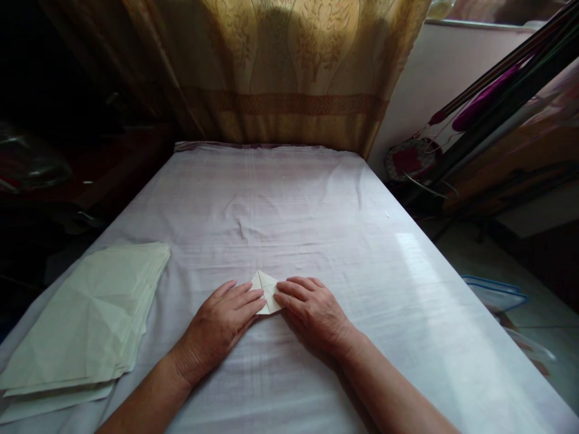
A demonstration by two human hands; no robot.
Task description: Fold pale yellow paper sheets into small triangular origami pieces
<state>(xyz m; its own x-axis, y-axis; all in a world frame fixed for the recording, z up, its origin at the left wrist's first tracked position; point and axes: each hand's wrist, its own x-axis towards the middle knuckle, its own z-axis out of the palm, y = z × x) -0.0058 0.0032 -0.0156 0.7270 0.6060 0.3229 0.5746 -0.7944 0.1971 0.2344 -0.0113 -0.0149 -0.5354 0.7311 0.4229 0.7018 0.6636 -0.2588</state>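
A small piece of folded paper point(270, 299), pale and pointed at its far end, lies between my hands on the cloth-covered table point(289, 199). Crease lines and folded edges run across its upper face. My left hand point(226, 316) has its fingers over the paper's left side, close together. From the other side, my right hand point(315, 310) grips the right edge with slightly bent fingers. Both thumbs are mostly hidden, so I cannot tell whether they are under the paper or beside it.
A stack of larger creased paper sheets point(85, 313) lies at the table's left edge. Behind the table hangs a patterned gold curtain point(289, 66). Off the right side are a small bag point(414, 158), dark poles point(502, 102) and blue-edged plastic point(495, 290) near the floor.
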